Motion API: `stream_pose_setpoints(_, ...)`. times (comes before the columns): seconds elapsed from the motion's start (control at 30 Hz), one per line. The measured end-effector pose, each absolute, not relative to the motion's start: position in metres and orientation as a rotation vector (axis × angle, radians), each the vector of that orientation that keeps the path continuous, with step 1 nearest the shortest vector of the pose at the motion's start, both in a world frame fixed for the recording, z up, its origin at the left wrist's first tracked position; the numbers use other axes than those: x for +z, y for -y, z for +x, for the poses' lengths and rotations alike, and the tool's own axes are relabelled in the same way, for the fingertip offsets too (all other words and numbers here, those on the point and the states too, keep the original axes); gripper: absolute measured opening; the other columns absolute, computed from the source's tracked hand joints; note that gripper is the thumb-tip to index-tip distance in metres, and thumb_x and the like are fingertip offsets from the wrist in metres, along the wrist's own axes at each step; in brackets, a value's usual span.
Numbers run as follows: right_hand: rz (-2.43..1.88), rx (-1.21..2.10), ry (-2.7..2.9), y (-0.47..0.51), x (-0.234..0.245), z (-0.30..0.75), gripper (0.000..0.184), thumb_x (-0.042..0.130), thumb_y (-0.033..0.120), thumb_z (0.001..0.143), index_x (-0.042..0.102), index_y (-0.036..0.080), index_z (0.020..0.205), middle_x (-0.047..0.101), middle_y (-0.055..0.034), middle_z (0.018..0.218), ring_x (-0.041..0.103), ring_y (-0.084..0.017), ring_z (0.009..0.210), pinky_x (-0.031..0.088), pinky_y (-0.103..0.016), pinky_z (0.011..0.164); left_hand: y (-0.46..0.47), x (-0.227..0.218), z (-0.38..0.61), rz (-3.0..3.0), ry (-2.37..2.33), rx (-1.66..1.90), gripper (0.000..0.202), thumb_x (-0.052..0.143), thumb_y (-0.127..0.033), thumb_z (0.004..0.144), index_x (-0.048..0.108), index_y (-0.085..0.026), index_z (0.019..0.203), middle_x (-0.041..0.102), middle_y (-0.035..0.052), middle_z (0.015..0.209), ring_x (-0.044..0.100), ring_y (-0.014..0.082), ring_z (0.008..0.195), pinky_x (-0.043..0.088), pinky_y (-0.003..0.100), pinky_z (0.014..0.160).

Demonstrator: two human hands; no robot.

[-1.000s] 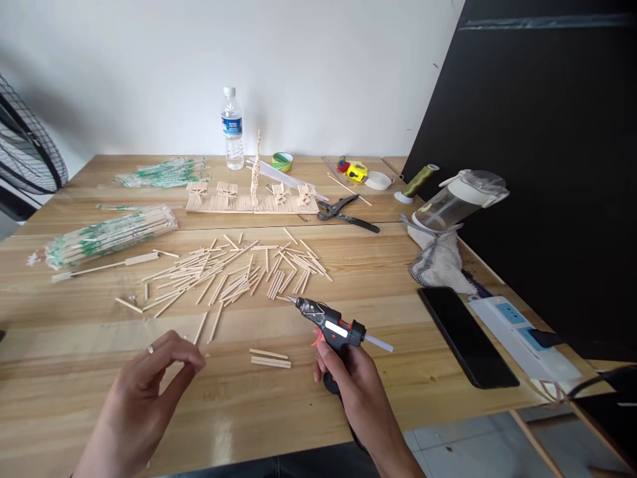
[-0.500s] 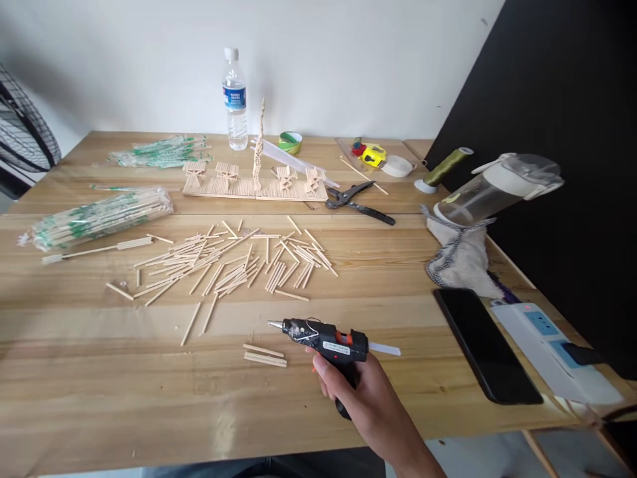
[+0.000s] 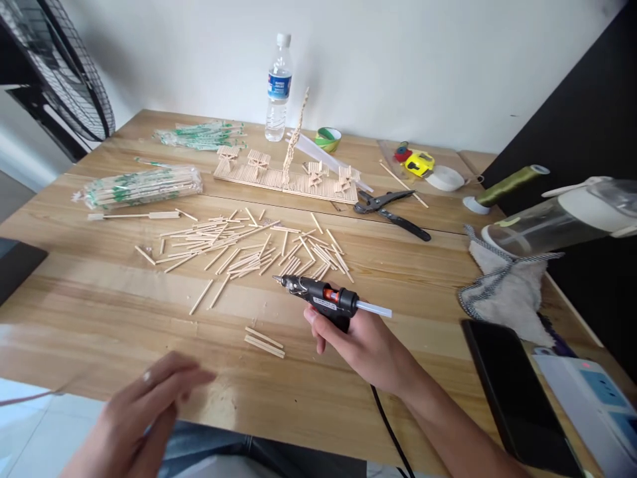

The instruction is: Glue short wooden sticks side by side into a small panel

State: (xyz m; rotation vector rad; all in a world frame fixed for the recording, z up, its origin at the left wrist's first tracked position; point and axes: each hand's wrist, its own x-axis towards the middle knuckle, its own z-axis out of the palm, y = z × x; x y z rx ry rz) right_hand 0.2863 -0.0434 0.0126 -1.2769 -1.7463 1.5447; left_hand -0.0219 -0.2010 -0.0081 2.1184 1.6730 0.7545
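1. Head view: a wooden desk point(image 3: 99, 318) fills most of the frame, with a black fan point(image 3: 64, 66) past its far left corner.
2. A clear lidded jug point(image 3: 552, 222) lies tilted on a grey cloth point(image 3: 502, 292) at the right. Its contents cannot be made out.
3. A clear bag of chopsticks point(image 3: 144, 186) lies at the far left. Its green print is too small to read.
4. A dark phone point(image 3: 517, 392) lies flat near the right edge, just beside a white power strip point(image 3: 592, 398).
5. The right hand point(image 3: 363, 345) has its grip closed round the handle of a black glue gun point(image 3: 323, 302). It holds the gun over the near middle of the desk.
6. The left hand point(image 3: 144, 411) is blurred at the near edge. Its fingers are loosely stretched and its grip is empty.
7. The glue gun's long axis runs left to right. Its nozzle points left and slightly away, at the near edge of the scattered sticks point(image 3: 239, 249), and a clear glue rod juts out to the right. Its white side label is unreadable.
8. A water bottle point(image 3: 277, 86) stands upright at the far edge. The writing on its blue label is too small to read.
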Motion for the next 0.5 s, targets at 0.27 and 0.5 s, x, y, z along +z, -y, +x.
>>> stream_pose_setpoints(0.27, -1.241, 1.612, 1.665, 0.038, -0.001, 0.293, 0.037, 0.070, 0.060, 0.094, 0.065, 0.026, 0.081, 0.059, 0.0030, 0.066, 0.066, -0.021, 0.058, 0.058, -0.033, 0.058, 0.120, -0.010, 0.019, 2.242, -1.526, 0.747, 0.031, 0.066, -0.022, 0.106, 0.070, -0.026, 0.136, 0.070, 0.0088, 0.123, 0.078, 0.0204, 0.103, 0.066, 0.027, 0.087)
stream_pose_setpoints(0.5, -1.154, 1.385, 1.811, 0.034, 0.009, 0.303, 0.023, 0.065, 0.042, 0.099, 0.068, 0.025, 0.083, 0.063, 0.0021, 0.072, 0.058, -0.019, 0.066, 0.049, -0.032, 0.067, 0.115, -0.008, 0.032, 2.232, -1.424, 0.708, 0.020, 0.061, -0.017, 0.108, 0.076, -0.024, 0.120, 0.072, 0.0075, 0.114, 0.076, 0.0193, 0.106, 0.063, 0.025, 0.091)
